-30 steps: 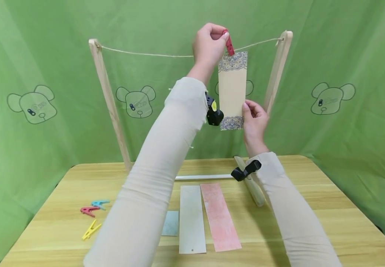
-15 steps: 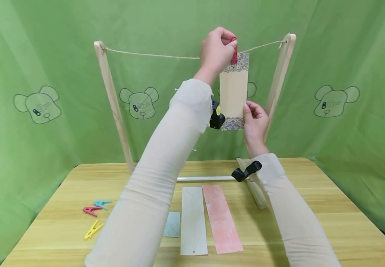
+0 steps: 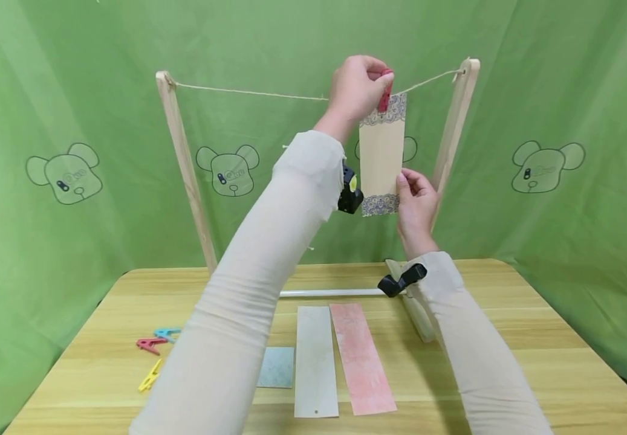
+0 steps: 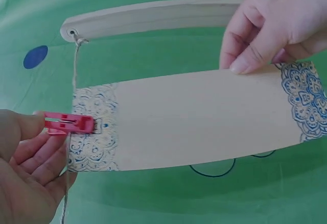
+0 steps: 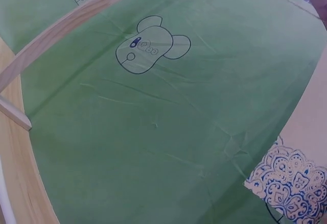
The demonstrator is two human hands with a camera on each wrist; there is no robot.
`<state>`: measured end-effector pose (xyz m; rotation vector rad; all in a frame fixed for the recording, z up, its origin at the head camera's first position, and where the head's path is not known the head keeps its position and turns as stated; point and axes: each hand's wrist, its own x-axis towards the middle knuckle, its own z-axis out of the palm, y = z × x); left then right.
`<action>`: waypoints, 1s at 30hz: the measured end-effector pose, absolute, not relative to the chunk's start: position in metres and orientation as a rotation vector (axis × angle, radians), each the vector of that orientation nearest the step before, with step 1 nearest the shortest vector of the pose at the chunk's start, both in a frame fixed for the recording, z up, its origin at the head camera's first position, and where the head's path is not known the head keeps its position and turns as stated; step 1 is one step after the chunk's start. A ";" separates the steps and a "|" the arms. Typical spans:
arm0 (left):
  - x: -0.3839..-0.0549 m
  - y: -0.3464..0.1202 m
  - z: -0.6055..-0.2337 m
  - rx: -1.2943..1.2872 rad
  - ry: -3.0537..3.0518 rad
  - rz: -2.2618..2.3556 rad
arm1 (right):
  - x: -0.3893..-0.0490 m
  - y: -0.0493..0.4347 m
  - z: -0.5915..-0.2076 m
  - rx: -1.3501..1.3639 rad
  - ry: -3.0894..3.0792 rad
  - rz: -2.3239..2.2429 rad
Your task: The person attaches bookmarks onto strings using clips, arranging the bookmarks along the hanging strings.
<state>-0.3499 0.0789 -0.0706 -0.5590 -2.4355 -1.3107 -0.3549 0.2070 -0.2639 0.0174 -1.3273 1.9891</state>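
A cream paper strip [image 3: 381,157] with blue patterned ends hangs upright at the string [image 3: 259,93], on its right half. My left hand [image 3: 355,89] pinches a red clothespin [image 4: 82,124] between thumb and fingers, and its tip sits over the strip's patterned top edge. In the left wrist view the string runs along that same edge. Lower down, my right hand [image 3: 418,202] pinches the strip's right edge just above the bottom pattern. The right wrist view shows the strip's patterned lower end [image 5: 291,188].
Two wooden posts [image 3: 182,151] carry the string, with a white rod [image 3: 329,293] low between them. On the table lie a grey-white strip [image 3: 315,362], a pink strip [image 3: 363,359] and a blue-grey card [image 3: 277,367]. Red [image 3: 150,345], blue [image 3: 166,333] and yellow [image 3: 150,376] clothespins lie left.
My left hand has moved right and down, bringing the red clothespin from the strip's top edge further over its patterned end. My right hand keeps its pinch on the strip's edge.
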 end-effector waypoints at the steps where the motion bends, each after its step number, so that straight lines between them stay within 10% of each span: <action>1: -0.349 0.078 -0.071 -0.563 -2.437 -1.305 | -0.356 0.207 -0.265 0.014 -1.329 1.999; 15: -0.310 0.048 -0.094 -0.850 -2.337 -1.370 | -0.357 0.218 -0.279 0.010 -1.421 1.963; 30: -0.223 -0.065 -0.239 -1.175 -2.386 -1.040 | -0.343 0.229 -0.310 -0.010 -1.746 1.877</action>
